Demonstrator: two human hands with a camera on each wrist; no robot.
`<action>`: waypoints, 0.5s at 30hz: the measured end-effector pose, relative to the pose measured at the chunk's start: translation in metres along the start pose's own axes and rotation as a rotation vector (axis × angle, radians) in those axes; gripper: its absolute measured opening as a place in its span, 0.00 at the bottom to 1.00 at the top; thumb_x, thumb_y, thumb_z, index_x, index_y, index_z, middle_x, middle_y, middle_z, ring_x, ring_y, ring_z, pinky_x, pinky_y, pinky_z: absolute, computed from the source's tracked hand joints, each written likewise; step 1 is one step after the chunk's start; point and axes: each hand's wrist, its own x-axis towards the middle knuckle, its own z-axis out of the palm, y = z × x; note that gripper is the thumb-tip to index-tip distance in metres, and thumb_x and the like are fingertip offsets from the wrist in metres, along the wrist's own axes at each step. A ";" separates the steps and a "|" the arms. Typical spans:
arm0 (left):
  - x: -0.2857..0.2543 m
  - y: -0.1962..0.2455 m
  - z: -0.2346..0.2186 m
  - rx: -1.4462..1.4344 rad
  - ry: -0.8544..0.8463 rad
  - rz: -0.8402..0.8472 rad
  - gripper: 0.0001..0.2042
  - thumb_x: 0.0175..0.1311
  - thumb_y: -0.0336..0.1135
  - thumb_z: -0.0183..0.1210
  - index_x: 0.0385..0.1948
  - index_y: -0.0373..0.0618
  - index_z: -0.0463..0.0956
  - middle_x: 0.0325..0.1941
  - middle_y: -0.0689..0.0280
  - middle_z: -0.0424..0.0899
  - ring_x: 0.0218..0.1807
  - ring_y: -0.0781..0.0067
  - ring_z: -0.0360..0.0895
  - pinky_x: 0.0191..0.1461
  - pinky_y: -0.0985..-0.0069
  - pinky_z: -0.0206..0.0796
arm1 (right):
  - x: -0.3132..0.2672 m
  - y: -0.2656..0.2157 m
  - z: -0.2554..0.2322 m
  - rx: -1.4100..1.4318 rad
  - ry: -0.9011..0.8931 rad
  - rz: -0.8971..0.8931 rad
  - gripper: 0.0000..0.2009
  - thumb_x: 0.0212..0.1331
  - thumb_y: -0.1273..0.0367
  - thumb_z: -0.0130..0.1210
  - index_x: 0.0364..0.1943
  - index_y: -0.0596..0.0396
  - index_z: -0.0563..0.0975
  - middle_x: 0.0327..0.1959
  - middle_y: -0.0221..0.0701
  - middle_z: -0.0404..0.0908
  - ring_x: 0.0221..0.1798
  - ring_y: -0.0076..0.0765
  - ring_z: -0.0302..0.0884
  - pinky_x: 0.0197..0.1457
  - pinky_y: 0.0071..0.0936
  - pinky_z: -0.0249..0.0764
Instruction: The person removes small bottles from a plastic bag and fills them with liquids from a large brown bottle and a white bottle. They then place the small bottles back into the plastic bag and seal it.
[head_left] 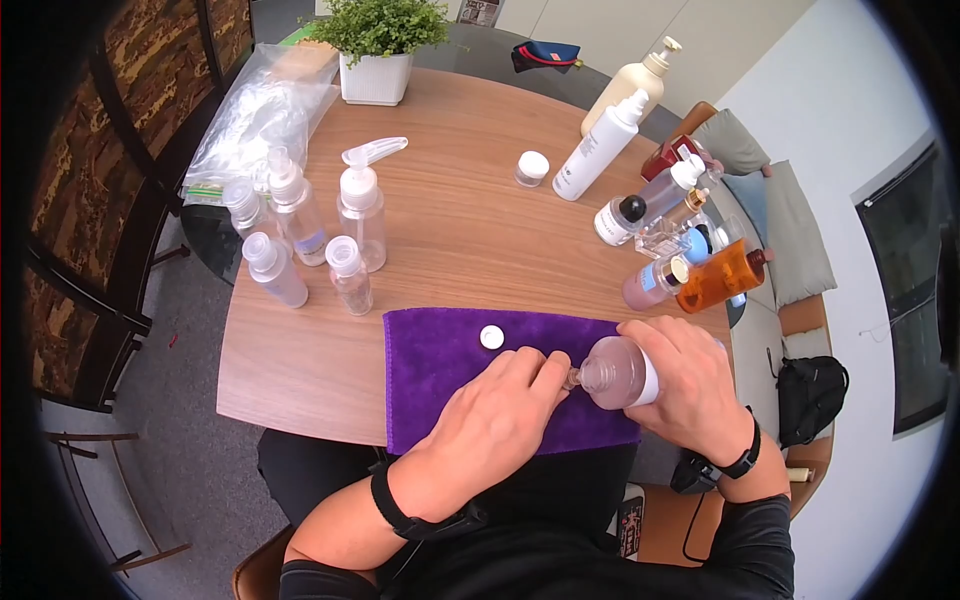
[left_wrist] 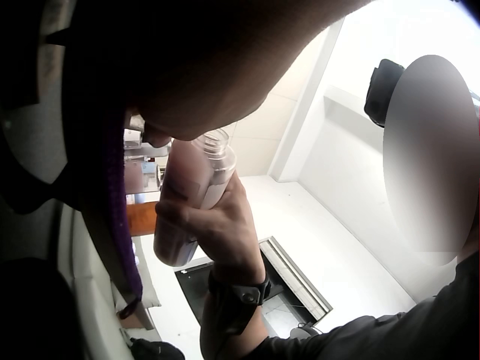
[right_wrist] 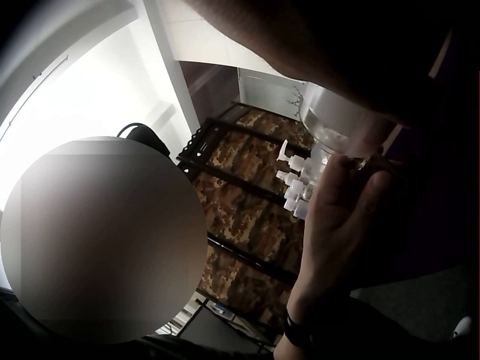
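Bottles [head_left: 361,228] of clear plastic stand at left. White cap [head_left: 491,337] lies on a purple towel [head_left: 425,350]. Over that towel, the left hand [head_left: 495,405] pinches a small, mostly hidden vessel [head_left: 571,379]. Mouth against it, a tilted pinkish bottle [head_left: 612,372] sits in the right hand's [head_left: 690,375] curled grip. Best to keep both mouths aligned, tilting slowly to limit drips.

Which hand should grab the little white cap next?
Probably the left hand. It's closer to the white cap on the purple towel, and pinches only something small, while the right hand grips a big pinkish bottle.
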 end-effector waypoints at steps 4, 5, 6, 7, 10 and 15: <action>0.000 0.000 0.000 0.000 0.003 -0.001 0.18 0.65 0.27 0.71 0.55 0.40 0.77 0.44 0.57 0.81 0.46 0.50 0.83 0.49 0.58 0.79 | 0.001 0.000 0.000 0.011 -0.008 0.006 0.35 0.40 0.69 0.80 0.59 0.52 0.80 0.43 0.36 0.81 0.48 0.51 0.83 0.51 0.46 0.76; 0.000 0.000 0.000 0.000 0.003 0.000 0.18 0.65 0.27 0.71 0.55 0.40 0.77 0.44 0.57 0.81 0.46 0.50 0.83 0.49 0.58 0.79 | 0.001 0.000 0.000 0.015 -0.006 0.006 0.34 0.40 0.69 0.80 0.58 0.51 0.80 0.43 0.36 0.81 0.47 0.51 0.82 0.51 0.46 0.76; 0.000 0.000 0.000 0.002 0.003 0.000 0.18 0.65 0.27 0.71 0.55 0.40 0.77 0.44 0.57 0.81 0.46 0.50 0.83 0.49 0.58 0.79 | 0.001 0.000 0.000 0.015 -0.006 0.006 0.34 0.40 0.69 0.80 0.58 0.51 0.80 0.43 0.36 0.81 0.47 0.51 0.82 0.51 0.46 0.76; 0.000 0.000 0.000 0.004 0.004 0.000 0.18 0.65 0.27 0.71 0.55 0.40 0.78 0.44 0.57 0.81 0.46 0.50 0.83 0.49 0.58 0.79 | 0.001 0.000 0.000 0.014 -0.004 0.004 0.34 0.40 0.69 0.80 0.58 0.51 0.80 0.43 0.36 0.81 0.47 0.51 0.82 0.51 0.46 0.76; 0.000 0.000 0.000 0.008 0.005 0.002 0.18 0.65 0.27 0.71 0.54 0.40 0.78 0.44 0.57 0.81 0.46 0.50 0.83 0.49 0.58 0.79 | 0.001 -0.001 -0.001 0.013 -0.004 0.003 0.34 0.40 0.69 0.80 0.58 0.51 0.80 0.43 0.36 0.81 0.48 0.51 0.82 0.51 0.46 0.76; 0.000 0.000 0.000 0.006 -0.001 0.000 0.18 0.65 0.28 0.71 0.55 0.41 0.77 0.44 0.57 0.81 0.46 0.50 0.83 0.49 0.58 0.79 | 0.000 -0.001 -0.001 0.010 -0.005 0.006 0.34 0.39 0.69 0.80 0.58 0.51 0.80 0.43 0.36 0.81 0.48 0.51 0.82 0.51 0.46 0.76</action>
